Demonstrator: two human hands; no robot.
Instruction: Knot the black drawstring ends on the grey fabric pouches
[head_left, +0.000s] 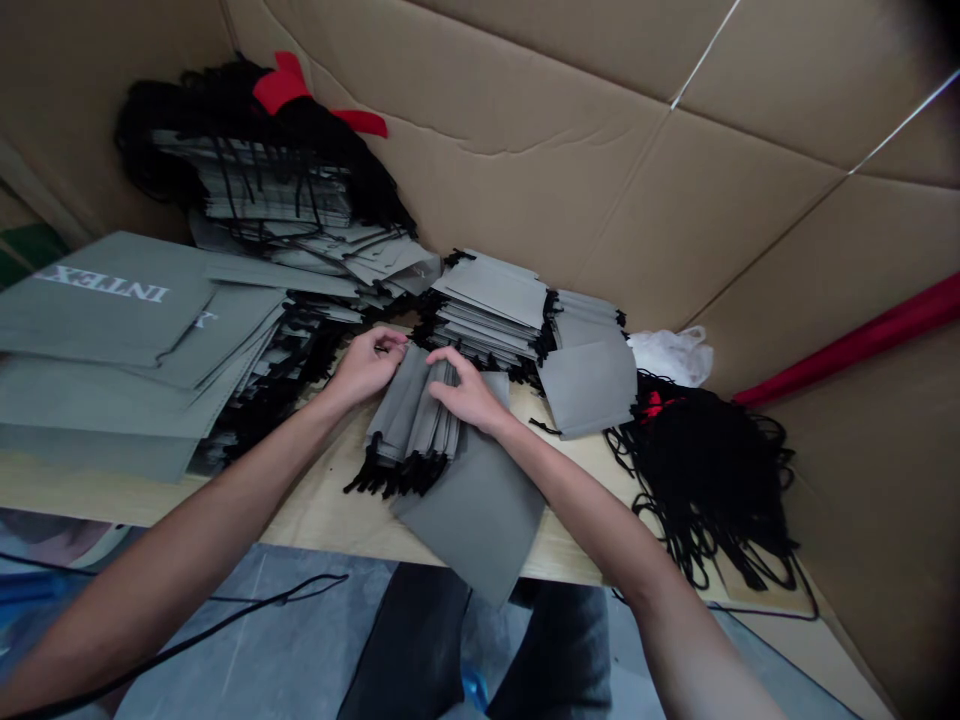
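A bundle of small grey drawstring pouches [412, 410] stands on edge in front of me, its black cord ends hanging toward the front of the table. My left hand [369, 366] is at the far left corner of this bundle, thumb and fingers pinched together; whatever lies between them is too small to make out. On the bundle's right side rests my right hand [471, 392], with thumb and forefinger apart over the pouch edges. Partly beneath the bundle, a flat grey bag [476, 515] juts over the table's front edge.
Large grey bags with white lettering [112, 300] are piled at left. Behind stand a stack of grey pouches [491, 300] and a heap with black cords [255, 180]. Black cords [712, 470] lie at right beside a white plastic bag [675, 355]. Cardboard walls [540, 150] enclose the wooden table [322, 515].
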